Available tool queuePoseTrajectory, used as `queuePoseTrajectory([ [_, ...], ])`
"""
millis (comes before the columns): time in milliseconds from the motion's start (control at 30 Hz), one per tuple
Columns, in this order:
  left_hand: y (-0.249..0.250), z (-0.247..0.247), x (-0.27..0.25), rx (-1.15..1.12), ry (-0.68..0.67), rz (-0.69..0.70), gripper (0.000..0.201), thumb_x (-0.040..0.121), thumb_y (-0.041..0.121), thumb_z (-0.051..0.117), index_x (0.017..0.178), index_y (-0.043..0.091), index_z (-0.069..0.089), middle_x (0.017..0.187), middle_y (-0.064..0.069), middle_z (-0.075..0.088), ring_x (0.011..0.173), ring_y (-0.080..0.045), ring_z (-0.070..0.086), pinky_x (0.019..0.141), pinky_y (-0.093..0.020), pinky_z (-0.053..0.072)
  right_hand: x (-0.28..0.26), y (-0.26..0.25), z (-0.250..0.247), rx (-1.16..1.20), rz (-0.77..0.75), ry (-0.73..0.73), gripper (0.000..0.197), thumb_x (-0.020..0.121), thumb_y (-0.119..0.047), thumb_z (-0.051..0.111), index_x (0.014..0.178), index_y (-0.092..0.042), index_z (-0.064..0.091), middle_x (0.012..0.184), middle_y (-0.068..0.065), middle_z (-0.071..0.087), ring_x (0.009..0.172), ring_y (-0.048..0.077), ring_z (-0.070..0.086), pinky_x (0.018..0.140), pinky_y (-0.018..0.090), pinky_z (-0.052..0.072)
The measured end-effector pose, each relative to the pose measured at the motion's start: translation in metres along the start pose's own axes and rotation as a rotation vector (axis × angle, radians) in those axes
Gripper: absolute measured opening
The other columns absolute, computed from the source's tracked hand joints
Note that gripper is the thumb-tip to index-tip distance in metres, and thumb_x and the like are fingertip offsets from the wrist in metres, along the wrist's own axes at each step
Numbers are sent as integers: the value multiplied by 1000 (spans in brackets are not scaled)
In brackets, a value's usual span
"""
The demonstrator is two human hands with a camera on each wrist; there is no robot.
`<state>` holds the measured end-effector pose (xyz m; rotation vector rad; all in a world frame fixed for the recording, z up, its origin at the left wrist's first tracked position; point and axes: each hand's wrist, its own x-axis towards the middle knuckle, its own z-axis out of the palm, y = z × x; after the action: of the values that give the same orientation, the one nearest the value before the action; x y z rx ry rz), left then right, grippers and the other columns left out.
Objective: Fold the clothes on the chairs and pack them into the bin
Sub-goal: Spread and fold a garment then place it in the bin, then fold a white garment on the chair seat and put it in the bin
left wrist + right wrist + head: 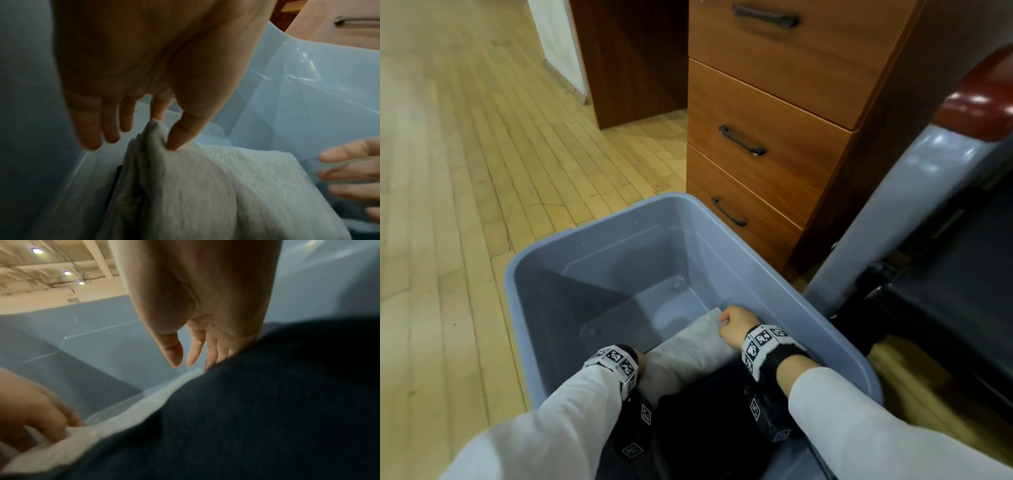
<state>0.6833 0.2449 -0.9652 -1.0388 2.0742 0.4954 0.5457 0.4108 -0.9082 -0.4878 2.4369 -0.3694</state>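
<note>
A blue-grey plastic bin [619, 253] stands on the floor in front of me, and both my hands are inside it. A folded light grey garment [698, 339] lies over a dark garment [705, 411] in the near half of the bin. My left hand [160, 129] pinches a bunched corner of the grey garment [205, 186] between thumb and forefinger, its other fingers straight. In the head view that hand [642, 358] is mostly hidden behind its wrist band. My right hand [734, 325] is at the garment's far right corner, fingers [193, 356] loose and holding nothing, above the dark garment [267, 410].
A wooden drawer cabinet [774, 120] stands just behind the bin. A chair with a grey frame [893, 222] and a black seat [945, 291] is close on the right. Light wooden floor [448, 171] stretches to the left. The far half of the bin's bottom [674, 301] is bare.
</note>
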Motion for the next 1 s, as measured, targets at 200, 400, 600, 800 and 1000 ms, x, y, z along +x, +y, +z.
queuePoseTrajectory([
  [200, 18, -36, -40, -465, 257, -42, 45, 91, 29, 50, 126, 1, 55, 132, -19, 54, 121, -33, 52, 101, -35, 43, -27, -15, -43, 176, -139, 18, 19, 89, -17, 55, 100, -30, 64, 116, 0, 65, 109, 23, 60, 96, 30, 46],
  [400, 65, -90, -129, -873, 425, 177, 26, 88, 18, 51, 97, -1, 67, 94, -23, 66, 92, -36, 63, 78, -33, 47, -97, -25, -110, 446, -250, 61, 21, 88, -7, 56, 76, -24, 61, 75, -1, 65, 62, 7, 61, 54, 15, 47],
  [600, 150, -121, -236, -1068, 462, 483, 22, 70, 33, 52, 59, 14, 54, 68, -11, 63, 69, -30, 60, 72, -37, 52, -197, 13, -191, 607, -294, 277, 20, 92, -2, 50, 86, -13, 65, 76, 1, 65, 62, 9, 60, 54, 16, 46],
  [800, 272, -91, -361, -1068, 306, 822, 21, 85, 23, 53, 71, 10, 60, 75, -12, 64, 63, -25, 60, 63, -31, 51, -296, 124, -266, 736, -194, 618, 23, 89, -10, 54, 72, -23, 63, 77, 0, 68, 63, 9, 62, 56, 21, 47],
  [1000, 388, -1, -449, -948, 35, 988, 19, 87, 24, 50, 78, 11, 60, 62, -1, 55, 53, -16, 52, 54, -25, 44, -379, 276, -287, 835, 54, 878, 19, 89, -14, 53, 75, -22, 63, 79, -1, 68, 72, 12, 65, 64, 24, 51],
])
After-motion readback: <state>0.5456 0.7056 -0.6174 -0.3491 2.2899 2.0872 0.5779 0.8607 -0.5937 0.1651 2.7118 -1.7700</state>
